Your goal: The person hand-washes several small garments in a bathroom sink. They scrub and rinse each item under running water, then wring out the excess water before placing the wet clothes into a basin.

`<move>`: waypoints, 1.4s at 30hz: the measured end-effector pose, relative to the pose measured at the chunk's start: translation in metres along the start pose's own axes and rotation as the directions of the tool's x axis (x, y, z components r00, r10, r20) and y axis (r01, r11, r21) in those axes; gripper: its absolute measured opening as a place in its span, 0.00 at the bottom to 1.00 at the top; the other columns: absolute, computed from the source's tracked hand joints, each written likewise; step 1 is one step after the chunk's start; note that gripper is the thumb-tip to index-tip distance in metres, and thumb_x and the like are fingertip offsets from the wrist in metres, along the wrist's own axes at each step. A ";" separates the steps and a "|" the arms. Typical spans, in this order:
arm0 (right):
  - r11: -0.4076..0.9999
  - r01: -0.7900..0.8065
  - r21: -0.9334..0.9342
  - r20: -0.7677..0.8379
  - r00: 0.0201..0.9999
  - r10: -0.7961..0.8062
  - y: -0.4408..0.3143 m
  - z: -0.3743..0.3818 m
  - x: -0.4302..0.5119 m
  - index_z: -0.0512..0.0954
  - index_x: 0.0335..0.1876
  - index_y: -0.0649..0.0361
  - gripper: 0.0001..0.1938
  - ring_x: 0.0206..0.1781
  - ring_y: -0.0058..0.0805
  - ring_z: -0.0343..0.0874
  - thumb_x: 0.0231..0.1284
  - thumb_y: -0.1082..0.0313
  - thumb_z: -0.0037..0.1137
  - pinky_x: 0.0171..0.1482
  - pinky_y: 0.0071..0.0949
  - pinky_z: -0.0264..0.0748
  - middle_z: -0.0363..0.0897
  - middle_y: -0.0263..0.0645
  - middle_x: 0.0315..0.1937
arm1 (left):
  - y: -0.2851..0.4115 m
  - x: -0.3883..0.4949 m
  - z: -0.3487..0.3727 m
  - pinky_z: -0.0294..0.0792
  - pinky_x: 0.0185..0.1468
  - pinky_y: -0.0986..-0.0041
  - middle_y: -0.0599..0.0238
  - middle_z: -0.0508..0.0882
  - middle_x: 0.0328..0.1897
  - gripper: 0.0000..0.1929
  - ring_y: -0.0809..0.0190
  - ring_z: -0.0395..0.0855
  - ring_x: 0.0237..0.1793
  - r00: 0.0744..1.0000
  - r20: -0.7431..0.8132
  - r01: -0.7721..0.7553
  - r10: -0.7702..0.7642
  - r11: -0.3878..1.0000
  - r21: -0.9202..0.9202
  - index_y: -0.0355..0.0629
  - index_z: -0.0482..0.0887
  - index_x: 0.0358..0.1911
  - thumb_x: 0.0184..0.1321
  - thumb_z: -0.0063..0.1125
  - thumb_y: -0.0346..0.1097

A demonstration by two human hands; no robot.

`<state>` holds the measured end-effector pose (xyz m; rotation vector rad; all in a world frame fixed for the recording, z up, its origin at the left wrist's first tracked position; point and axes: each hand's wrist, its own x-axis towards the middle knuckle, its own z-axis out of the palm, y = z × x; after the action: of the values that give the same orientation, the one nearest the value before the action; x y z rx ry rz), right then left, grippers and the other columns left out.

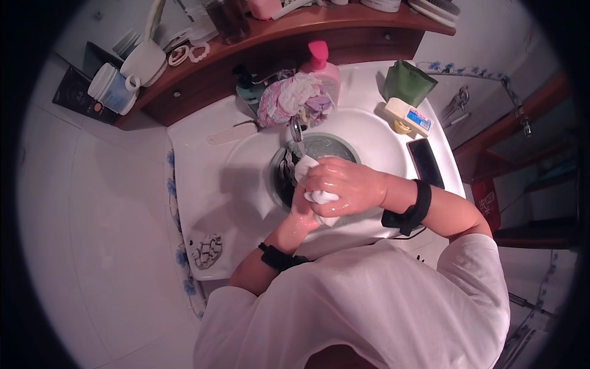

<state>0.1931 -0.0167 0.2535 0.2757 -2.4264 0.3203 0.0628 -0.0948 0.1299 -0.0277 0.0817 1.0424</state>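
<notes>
A wet white cloth [322, 197] is bunched between my two hands over a grey-green basin. My right hand [346, 184] lies on top, its fingers curled around the cloth. Below it, my left hand [302, 207] grips the same cloth from underneath, its fingers mostly hidden. Water runs from the faucet [296, 130] just beyond the cloth's upper end. The basin [352, 150] sits in the white sink [380, 154] and holds water with bubbles. Dark fabric [283, 177] lies inside at the basin's left.
Behind the faucet are a pink pump bottle [318, 69] and bunched patterned fabric [295, 99]. A brush [233, 133] lies left. Boxed soap [408, 115], a green pouch [408, 83] and a phone [425, 162] are on the right. Checked cloth [208, 251] lies at front left.
</notes>
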 end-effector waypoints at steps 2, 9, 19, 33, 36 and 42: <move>0.855 -0.380 0.353 0.080 0.923 0.377 -0.009 0.004 -0.013 0.77 0.33 0.54 0.08 0.42 0.41 0.73 0.44 0.68 0.57 0.42 0.35 0.71 0.72 0.41 0.38 | 0.002 0.000 0.007 0.70 0.55 0.57 0.59 0.77 0.52 0.22 0.56 0.76 0.52 0.979 -0.075 -0.191 0.188 0.981 -0.032 0.45 0.74 0.51 0.64 0.37 0.53; 0.361 -0.479 0.800 -0.394 0.034 0.918 -0.008 0.062 -0.040 0.69 0.38 0.60 0.09 0.43 0.31 0.75 0.53 0.76 0.56 0.47 0.29 0.72 0.74 0.41 0.41 | 0.014 0.000 0.040 0.69 0.53 0.63 0.58 0.79 0.46 0.10 0.54 0.77 0.48 0.560 -0.127 -0.551 0.819 0.483 0.681 0.43 0.75 0.37 0.51 0.58 0.25; -0.510 -0.078 0.857 0.513 0.224 0.828 0.035 0.057 -0.043 0.73 0.44 0.66 0.10 0.41 0.31 0.79 0.59 0.72 0.48 0.42 0.30 0.76 0.78 0.42 0.38 | 0.024 0.003 0.092 0.71 0.47 0.63 0.58 0.78 0.42 0.11 0.49 0.77 0.41 0.569 0.766 -0.384 0.297 -0.728 0.568 0.46 0.78 0.24 0.33 0.64 0.26; 0.063 -0.898 0.436 0.768 0.408 0.493 0.066 0.064 -0.016 0.70 0.21 0.61 0.04 0.20 0.18 0.63 0.38 0.74 0.53 0.22 0.25 0.61 0.68 0.30 0.17 | 0.001 0.012 0.096 0.69 0.38 0.65 0.65 0.77 0.32 0.07 0.58 0.75 0.36 0.491 0.827 -0.647 -0.273 -0.750 0.136 0.49 0.71 0.13 0.28 0.56 0.37; 0.162 -0.976 0.147 0.858 0.208 0.470 0.066 0.071 -0.009 0.71 0.21 0.62 0.04 0.20 0.20 0.65 0.38 0.74 0.53 0.22 0.27 0.62 0.69 0.31 0.15 | 0.001 0.014 0.088 0.68 0.37 0.66 0.66 0.75 0.27 0.08 0.59 0.73 0.34 0.487 0.811 -0.699 -0.325 -0.702 0.139 0.49 0.68 0.12 0.27 0.54 0.38; 0.391 -0.920 0.009 0.902 0.176 0.393 0.061 0.086 -0.009 0.74 0.25 0.64 0.06 0.19 0.27 0.69 0.42 0.70 0.51 0.22 0.32 0.64 0.72 0.37 0.15 | 0.000 0.018 0.068 0.63 0.33 0.71 0.69 0.70 0.22 0.08 0.60 0.70 0.29 0.517 0.726 -0.778 -0.452 -0.602 0.179 0.49 0.70 0.12 0.32 0.54 0.39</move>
<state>0.1325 0.0165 0.1736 -0.7768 -3.1132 1.7955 0.0754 -0.0745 0.1961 2.7362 0.3280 1.1308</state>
